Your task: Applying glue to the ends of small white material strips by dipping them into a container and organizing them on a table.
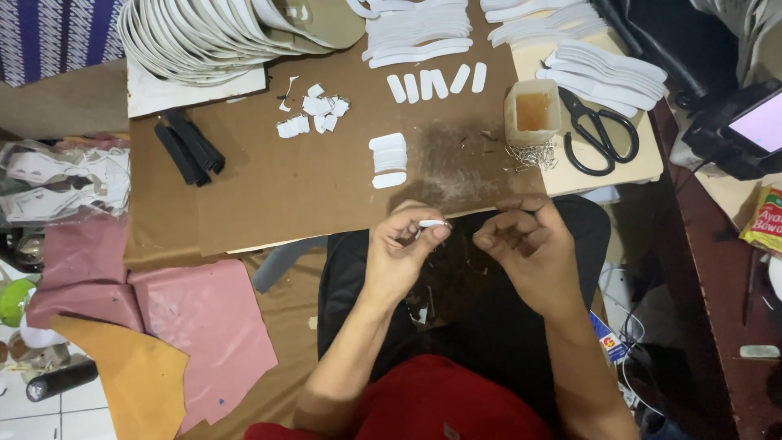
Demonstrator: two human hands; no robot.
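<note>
Head view, any packets?
— One yellow-and-red snack packet at three o'clock, beside a dark device with a pink screen.

And the hands?
— Left hand pinches a small white strip over the lap; right hand is curled loosely, holding nothing I can see.

Around them?
— At twelve, a brown cardboard sheet carries a stack of white strips, black scissors, a glue cup.

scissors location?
Head view, upper right: the black scissors lie on the board, just right of the glue tub, beside the white strips.
</note>
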